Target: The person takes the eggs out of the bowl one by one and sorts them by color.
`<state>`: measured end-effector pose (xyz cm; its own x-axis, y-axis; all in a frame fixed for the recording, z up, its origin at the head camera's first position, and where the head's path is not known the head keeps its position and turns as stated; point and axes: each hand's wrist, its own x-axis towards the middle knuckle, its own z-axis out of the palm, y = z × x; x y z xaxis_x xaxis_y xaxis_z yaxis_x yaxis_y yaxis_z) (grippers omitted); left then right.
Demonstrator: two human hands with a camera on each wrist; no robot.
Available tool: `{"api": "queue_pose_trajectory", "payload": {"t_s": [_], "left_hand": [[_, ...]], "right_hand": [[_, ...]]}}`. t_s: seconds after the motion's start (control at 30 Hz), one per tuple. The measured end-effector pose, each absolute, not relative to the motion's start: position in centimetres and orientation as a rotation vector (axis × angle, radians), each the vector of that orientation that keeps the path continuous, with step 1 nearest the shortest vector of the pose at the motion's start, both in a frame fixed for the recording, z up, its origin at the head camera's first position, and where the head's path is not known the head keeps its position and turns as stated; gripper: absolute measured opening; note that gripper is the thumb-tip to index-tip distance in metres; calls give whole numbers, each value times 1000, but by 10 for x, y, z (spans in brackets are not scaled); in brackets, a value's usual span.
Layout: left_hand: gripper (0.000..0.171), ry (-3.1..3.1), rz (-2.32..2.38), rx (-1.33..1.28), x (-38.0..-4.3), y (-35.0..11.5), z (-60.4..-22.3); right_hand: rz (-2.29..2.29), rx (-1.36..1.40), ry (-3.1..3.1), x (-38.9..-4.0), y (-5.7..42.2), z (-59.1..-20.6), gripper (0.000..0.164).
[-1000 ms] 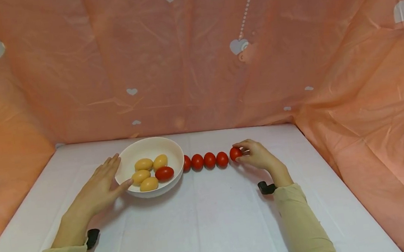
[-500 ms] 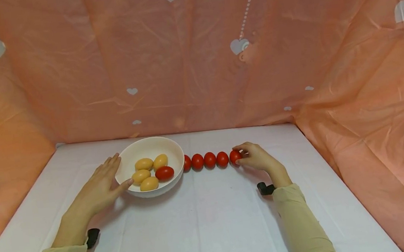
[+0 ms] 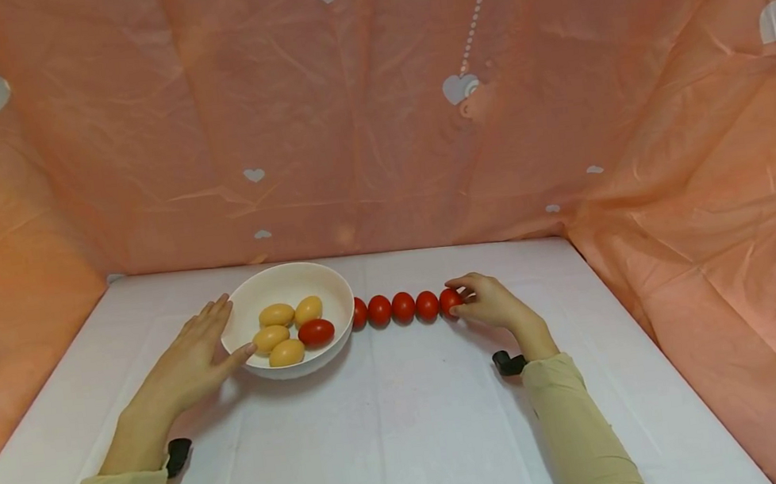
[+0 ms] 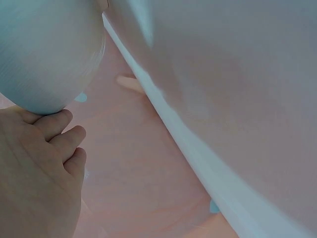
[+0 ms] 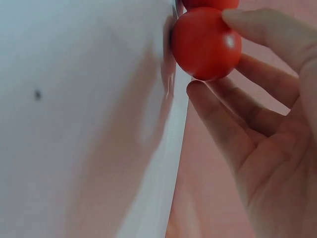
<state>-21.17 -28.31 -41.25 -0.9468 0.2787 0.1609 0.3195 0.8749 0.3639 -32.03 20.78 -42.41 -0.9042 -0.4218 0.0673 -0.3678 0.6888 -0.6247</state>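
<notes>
A white bowl (image 3: 302, 370) stands at the table's back left, with several yellow eggs (image 3: 276, 314) and one red egg (image 3: 315, 332) in it. My left hand (image 3: 183, 367) rests against the bowl's left side, fingers extended along the outside and thumb at the front rim. To the bowl's right runs a row of several red eggs (image 3: 403, 308); the bowl partly hides the leftmost. My right hand (image 3: 496, 303) holds the rightmost egg (image 5: 206, 43) between thumb and fingers, touching the table. In the right wrist view another red egg (image 5: 213, 4) lies directly beyond it.
A white cloth covers the table (image 3: 382, 442). An orange curtain (image 3: 362, 141) with pale hearts rises behind the back edge and along both sides. Each wrist wears a small black camera mount, such as the right one (image 3: 509, 362).
My right hand has lowered the red egg a little and moved it left, up against the end of the row. The left hand and the bowl stay put.
</notes>
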Motion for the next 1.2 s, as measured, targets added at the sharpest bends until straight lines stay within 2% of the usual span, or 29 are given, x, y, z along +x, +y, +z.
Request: {"api": "queue_pose_trajectory", "payload": {"t_s": [0.37,0.87,1.2], "left_hand": [[96,-2938,-601,-479,-213,-283,-413],[95,-2942,-628,-474,-210,-284,-412],[95,-2936,-627,-468,-210,-283,-413]], "right_hand": [[-1090,-654,2815,-320,206,-422,48],[-1318,-1005,3083,-318,174,-415,35],[-1412,-1411,3038,-314,143,-408,28]]}}
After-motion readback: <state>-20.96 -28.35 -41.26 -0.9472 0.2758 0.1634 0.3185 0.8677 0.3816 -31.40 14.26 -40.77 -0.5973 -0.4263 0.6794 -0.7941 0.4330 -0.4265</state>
